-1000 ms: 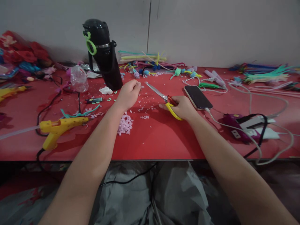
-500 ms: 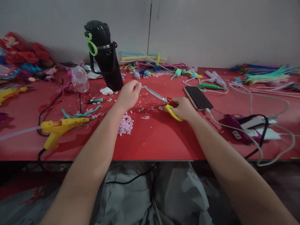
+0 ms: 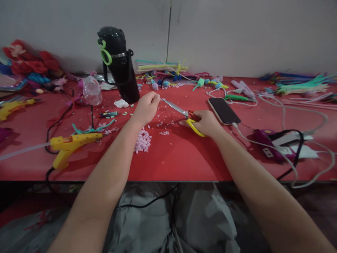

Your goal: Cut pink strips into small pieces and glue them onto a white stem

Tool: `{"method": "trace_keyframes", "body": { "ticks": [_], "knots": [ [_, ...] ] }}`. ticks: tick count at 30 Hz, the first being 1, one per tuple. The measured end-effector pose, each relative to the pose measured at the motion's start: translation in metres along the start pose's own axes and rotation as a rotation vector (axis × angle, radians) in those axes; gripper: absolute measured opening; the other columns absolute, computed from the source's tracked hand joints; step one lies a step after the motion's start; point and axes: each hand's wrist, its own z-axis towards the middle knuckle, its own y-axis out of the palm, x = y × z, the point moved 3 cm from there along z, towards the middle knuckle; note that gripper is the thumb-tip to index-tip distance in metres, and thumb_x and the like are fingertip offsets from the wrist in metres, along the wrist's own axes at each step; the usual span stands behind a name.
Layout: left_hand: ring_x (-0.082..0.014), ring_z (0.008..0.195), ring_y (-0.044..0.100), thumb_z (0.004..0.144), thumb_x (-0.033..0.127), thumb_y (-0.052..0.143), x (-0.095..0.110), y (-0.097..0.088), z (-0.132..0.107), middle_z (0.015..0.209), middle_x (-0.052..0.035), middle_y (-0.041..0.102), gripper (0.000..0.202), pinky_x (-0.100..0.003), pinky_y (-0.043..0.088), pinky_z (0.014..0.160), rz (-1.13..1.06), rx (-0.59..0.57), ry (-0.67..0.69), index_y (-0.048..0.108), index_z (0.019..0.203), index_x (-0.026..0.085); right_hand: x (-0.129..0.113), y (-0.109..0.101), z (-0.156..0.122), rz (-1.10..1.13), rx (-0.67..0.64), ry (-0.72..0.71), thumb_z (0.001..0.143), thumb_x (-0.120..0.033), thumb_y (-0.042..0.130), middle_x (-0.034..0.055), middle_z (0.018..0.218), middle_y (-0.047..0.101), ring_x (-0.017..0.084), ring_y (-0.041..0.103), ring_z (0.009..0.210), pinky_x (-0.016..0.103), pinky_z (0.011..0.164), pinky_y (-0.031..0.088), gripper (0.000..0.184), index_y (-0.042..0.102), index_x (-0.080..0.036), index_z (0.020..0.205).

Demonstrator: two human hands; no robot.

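My right hand (image 3: 204,123) is wrapped round the handles of a pair of scissors (image 3: 177,108) with yellow and red grips. The blades point left, their tips right by the fingertips of my left hand (image 3: 148,107). That hand is closed in a pinch; whatever lies between the fingers is too small to make out. Below my left wrist sits a heap of short pale-purple pieces (image 3: 143,141), and more purple scraps (image 3: 164,133) lie scattered on the red table (image 3: 179,158) under the scissors.
A tall black bottle (image 3: 119,66) stands behind my left hand. At left rests a yellow glue gun (image 3: 71,144) with its cord. A phone (image 3: 224,111) on a white cable and a purple power strip (image 3: 268,144) lie at right. Fuzzy craft stems (image 3: 163,65) line the back.
The whole view has shifted slightly. Both hands and the scissors keep nearly the same pose, blade tips at the left fingertips.
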Motion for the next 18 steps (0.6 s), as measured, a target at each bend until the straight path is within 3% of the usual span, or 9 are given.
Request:
{"method": "trace_keyframes", "body": {
  "ticks": [8,18],
  "knots": [
    [-0.0132,0.062,0.041,0.098,0.025,0.044,0.0035,-0.0020,-0.0004,0.063,0.0005,0.043,0.033,-0.031,0.032,0.062,0.014,0.017,0.010,0.036,0.066,0.020,-0.0009,-0.0005,-0.0010,0.038,0.014,0.016,0.065,-0.073,0.071,-0.0039,0.059,0.029,0.010,0.026,0.058,0.030,0.054,0.019,0.062,0.039,-0.021,0.059],
    [-0.0132,0.061,0.046,0.097,0.027,0.048,-0.0012,0.0004,0.0002,0.064,0.0003,0.049,0.029,-0.030,0.034,0.061,0.015,0.018,0.025,0.042,0.069,0.020,0.0007,0.0007,-0.0011,0.048,-0.011,0.002,0.062,-0.076,0.073,-0.0050,0.059,0.024,0.009,0.024,0.058,0.030,0.053,0.017,0.067,0.035,-0.021,0.057]
  ]
}}
